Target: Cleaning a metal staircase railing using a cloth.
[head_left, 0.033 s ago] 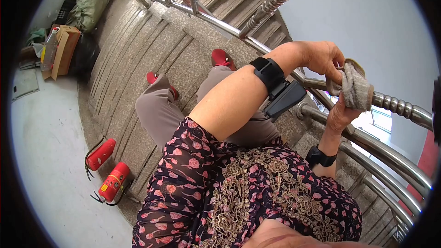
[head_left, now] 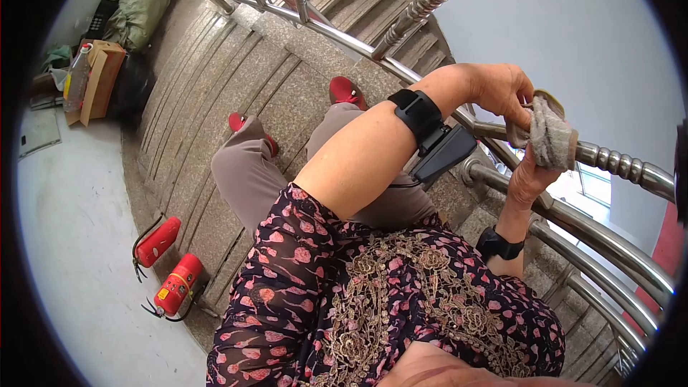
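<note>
A grey-beige cloth (head_left: 552, 132) is wrapped round a shiny metal railing bar with ringed grooves (head_left: 616, 163) at the right. My left hand (head_left: 505, 93) reaches across from the left and pinches the cloth's upper left edge, fingers bent. From below, my right hand (head_left: 530, 183) grips the same cloth's lower side; its fingers are partly hidden behind it. Around my left forearm sits a black strap with a dark box-shaped device (head_left: 448, 154). Another black band (head_left: 502, 244) circles my right wrist.
Curved metal rails (head_left: 602, 226) run down the right side. Stone steps (head_left: 208, 93) fan out under my feet in red shoes (head_left: 347, 91). Two red fire extinguishers (head_left: 179, 283) stand by the wall at left. A cardboard box (head_left: 105, 79) with bottles and a sack (head_left: 140, 14) lies upper left.
The cloth and the fingers on it have shifted very slightly left along the bar. Both hands keep hold of it.
</note>
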Demonstrator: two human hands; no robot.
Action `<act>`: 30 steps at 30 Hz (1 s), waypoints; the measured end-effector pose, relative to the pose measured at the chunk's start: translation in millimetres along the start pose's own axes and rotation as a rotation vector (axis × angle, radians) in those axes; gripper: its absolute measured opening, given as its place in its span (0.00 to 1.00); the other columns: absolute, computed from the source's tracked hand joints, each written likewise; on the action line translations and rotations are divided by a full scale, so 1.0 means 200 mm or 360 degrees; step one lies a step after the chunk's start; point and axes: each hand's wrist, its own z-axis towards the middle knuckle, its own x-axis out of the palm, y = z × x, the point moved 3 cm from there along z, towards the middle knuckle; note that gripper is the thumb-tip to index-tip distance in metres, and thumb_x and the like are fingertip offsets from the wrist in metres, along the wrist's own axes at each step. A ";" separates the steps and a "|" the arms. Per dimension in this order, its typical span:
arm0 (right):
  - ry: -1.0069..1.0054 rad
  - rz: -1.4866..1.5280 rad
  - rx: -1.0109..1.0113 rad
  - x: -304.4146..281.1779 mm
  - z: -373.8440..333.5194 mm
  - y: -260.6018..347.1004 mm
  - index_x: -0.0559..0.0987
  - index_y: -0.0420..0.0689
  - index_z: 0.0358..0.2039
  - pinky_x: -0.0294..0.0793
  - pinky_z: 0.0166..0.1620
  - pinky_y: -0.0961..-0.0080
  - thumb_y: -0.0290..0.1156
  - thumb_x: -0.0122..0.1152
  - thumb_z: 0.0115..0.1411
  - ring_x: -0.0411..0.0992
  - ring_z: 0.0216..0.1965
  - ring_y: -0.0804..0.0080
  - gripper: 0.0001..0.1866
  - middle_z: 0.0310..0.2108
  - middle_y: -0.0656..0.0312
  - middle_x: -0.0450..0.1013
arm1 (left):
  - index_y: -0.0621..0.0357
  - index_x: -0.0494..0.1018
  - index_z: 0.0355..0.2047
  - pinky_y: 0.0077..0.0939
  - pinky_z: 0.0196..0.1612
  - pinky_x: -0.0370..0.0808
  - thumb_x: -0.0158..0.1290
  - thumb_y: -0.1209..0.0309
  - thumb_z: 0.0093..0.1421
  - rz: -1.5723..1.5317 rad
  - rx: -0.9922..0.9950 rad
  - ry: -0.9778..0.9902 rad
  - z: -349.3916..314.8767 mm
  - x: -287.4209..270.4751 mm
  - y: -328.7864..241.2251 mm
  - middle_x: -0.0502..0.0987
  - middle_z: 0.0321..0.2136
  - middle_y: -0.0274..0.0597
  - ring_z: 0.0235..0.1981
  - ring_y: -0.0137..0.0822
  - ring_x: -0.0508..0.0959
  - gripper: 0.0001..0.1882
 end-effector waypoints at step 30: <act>-0.0228 -0.0306 -0.0417 0.06 0.15 0.19 0.65 0.32 0.55 0.67 0.56 0.68 0.32 0.63 0.59 0.69 0.51 0.64 0.27 0.51 0.53 0.68 | 0.58 0.78 0.39 0.23 0.42 0.76 0.62 0.64 0.54 -0.0191 0.0387 -0.0093 0.04 0.05 -0.14 0.81 0.31 0.36 0.33 0.25 0.78 0.15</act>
